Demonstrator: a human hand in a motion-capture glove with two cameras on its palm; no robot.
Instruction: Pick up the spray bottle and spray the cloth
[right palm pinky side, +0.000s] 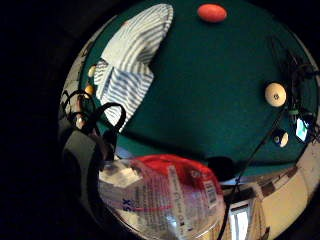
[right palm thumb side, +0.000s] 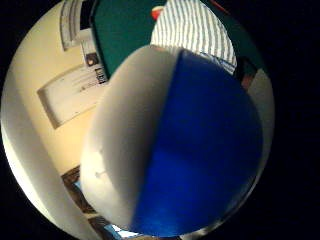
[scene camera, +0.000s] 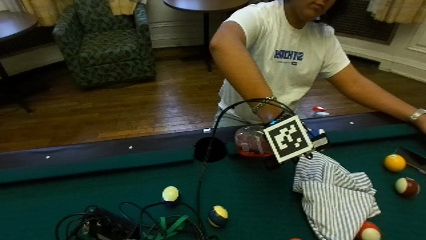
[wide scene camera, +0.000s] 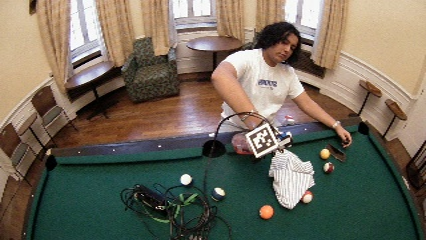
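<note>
Indoors: green felt pool table (scene camera: 86, 190); hand (scene camera: 276, 122) holds spray bottle (scene camera: 251, 142) over striped cloth (scene camera: 336, 195).

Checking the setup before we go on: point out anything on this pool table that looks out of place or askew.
A tangle of black cables lies on the green felt among the balls. The striped cloth lies crumpled in a heap, one edge against a red-and-white ball. No spill or damage shows.

White short-sleeved T-shirt (scene camera: 279, 65) with blue chest lettering — wristbands on both wrists, black-gloved right hand (scene camera: 283, 122).
</note>
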